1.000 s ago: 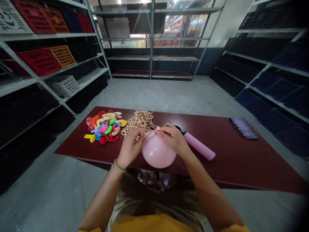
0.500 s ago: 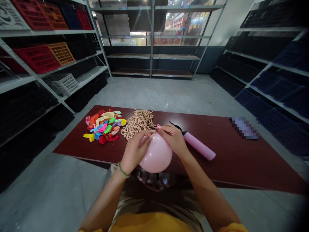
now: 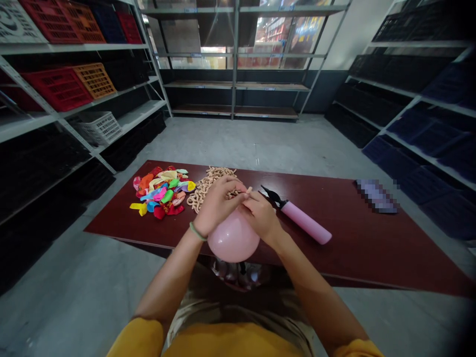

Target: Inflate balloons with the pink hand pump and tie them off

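Note:
An inflated pink balloon (image 3: pixel 233 239) hangs below my two hands at the table's near edge. My left hand (image 3: pixel 222 204) and my right hand (image 3: pixel 261 214) meet at its neck, fingers pinched together on it. A small light-coloured tip pokes up between the fingers; its details are too small to tell. Behind my left hand lies a pile of beige twisted pieces (image 3: pixel 201 194), partly covered by that hand. A pink pump (image 3: pixel 307 223) with a black nozzle rests right of my right hand. Colourful flat balloons (image 3: pixel 163 192) are heaped at the left.
The dark red table (image 3: pixel 357 238) spans the view, with a pixelated flat item (image 3: pixel 377 196) at its right. Shelves with red and orange crates (image 3: pixel 94 80) stand left, dark crates right, a metal rack (image 3: pixel 234 87) behind. Something shiny sits below the near edge.
My left hand has moved up and right over the balloon's neck, its fingers now close to my right hand's. The balloon has shifted slightly left and is more covered.

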A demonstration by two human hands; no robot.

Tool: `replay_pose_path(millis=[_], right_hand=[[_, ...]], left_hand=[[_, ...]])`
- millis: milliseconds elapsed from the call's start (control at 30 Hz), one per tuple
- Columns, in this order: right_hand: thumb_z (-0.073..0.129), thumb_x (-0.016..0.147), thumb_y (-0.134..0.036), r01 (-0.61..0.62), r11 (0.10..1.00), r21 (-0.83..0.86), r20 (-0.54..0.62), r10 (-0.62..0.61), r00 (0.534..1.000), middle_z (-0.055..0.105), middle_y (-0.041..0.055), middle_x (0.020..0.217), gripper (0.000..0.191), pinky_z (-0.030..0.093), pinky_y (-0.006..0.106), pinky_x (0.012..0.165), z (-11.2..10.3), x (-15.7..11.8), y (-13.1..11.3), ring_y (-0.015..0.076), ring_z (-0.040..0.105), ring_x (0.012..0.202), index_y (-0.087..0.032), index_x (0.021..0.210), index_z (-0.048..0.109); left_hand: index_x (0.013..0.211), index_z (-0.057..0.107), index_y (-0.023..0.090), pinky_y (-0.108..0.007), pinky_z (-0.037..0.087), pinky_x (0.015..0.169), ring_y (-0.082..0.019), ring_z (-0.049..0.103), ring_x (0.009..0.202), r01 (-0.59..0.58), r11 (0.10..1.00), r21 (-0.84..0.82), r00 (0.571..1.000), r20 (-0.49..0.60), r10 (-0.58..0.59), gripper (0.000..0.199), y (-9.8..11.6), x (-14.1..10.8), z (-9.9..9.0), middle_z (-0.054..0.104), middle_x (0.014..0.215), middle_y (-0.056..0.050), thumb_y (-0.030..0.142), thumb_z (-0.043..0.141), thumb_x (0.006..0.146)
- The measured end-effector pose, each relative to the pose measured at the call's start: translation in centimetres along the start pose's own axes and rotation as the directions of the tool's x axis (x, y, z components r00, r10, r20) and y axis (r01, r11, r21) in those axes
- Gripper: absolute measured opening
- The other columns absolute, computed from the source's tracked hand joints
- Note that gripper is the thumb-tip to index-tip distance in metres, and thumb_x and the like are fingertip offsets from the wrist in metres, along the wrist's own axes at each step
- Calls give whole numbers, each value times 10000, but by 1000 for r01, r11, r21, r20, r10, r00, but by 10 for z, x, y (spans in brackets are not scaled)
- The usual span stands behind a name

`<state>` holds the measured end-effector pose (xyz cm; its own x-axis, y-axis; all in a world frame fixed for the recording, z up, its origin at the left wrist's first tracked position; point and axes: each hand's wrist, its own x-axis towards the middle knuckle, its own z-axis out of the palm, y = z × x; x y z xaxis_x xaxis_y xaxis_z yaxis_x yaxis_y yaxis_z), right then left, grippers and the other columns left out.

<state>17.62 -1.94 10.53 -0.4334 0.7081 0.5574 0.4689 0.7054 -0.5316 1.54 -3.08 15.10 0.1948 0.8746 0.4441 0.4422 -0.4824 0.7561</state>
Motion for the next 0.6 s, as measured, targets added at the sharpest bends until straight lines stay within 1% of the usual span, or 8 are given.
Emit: replay_pose_path(millis=[100, 133, 200, 267, 367, 467, 533, 600], right_hand=[[470, 953, -196, 52, 998, -23, 10, -51, 999, 665, 64, 931, 233, 481, 372, 823, 0, 1, -4, 214, 572, 896, -213, 840, 673], [469, 953, -187, 66, 998, -14, 13, -66, 998, 666, 63, 937, 231, 479, 370, 835, 0, 1, -4, 212, 572, 908, -210, 833, 666], [472, 950, -171, 81, 997, 7, 25, -81, 996, 664, 59, 936, 227, 473, 365, 854, 1, 2, -4, 207, 570, 918, -203, 817, 653], [469, 949, -166, 73, 997, 19, 35, -73, 997, 649, 54, 916, 229, 469, 357, 849, 1, 2, -4, 201, 566, 908, -203, 805, 643], [477, 950, -187, 37, 999, 23, 46, -38, 998, 624, 51, 893, 213, 463, 348, 815, 0, 3, -4, 198, 557, 884, -203, 816, 642], [506, 934, -191, -15, 999, 47, 43, 13, 999, 616, 38, 863, 192, 451, 336, 794, -1, 4, -5, 191, 555, 857, -209, 799, 641], [511, 926, -185, -38, 996, 76, 42, 35, 998, 612, 28, 839, 199, 447, 329, 785, -1, 4, -6, 184, 556, 840, -212, 775, 637], [515, 925, -193, -40, 995, 96, 46, 36, 998, 607, 27, 831, 196, 445, 326, 774, 0, 5, -6, 184, 557, 835, -210, 773, 638]], left_hand=[[873, 668, 177, -278, 492, 658, -142, 603, 666, 153, 965, -211, 977, 181, -115, 118, -9, 12, -4, 644, 736, -10, 284, 620, 864], [875, 665, 173, -264, 479, 622, -129, 584, 613, 184, 947, -262, 969, 212, -129, 130, -12, 13, -4, 633, 702, -1, 295, 621, 862], [889, 666, 171, -261, 478, 619, -124, 583, 604, 209, 930, -302, 966, 214, -147, 163, -16, 12, -3, 639, 706, -1, 328, 637, 855], [925, 678, 173, -278, 501, 665, -141, 614, 670, 212, 939, -271, 969, 181, -166, 217, -20, 6, -3, 669, 765, -20, 376, 643, 855], [1041, 696, 184, -340, 527, 815, -199, 663, 905, 201, 961, -189, 976, 123, -180, 305, -25, -10, -9, 720, 974, -75, 428, 576, 903], [1154, 695, 210, -396, 491, 962, -247, 619, 1137, 190, 968, -165, 975, 148, -166, 349, -29, -29, -19, 682, 1220, -109, 428, 553, 922], [1154, 706, 222, -406, 488, 977, -255, 617, 1152, 211, 959, -190, 969, 166, -181, 336, -32, -36, -23, 669, 1254, -107, 407, 612, 889], [1098, 731, 217, -412, 489, 976, -253, 636, 1113, 220, 953, -209, 970, 148, -192, 300, -33, -37, -21, 698, 1194, -101, 377, 664, 853]])
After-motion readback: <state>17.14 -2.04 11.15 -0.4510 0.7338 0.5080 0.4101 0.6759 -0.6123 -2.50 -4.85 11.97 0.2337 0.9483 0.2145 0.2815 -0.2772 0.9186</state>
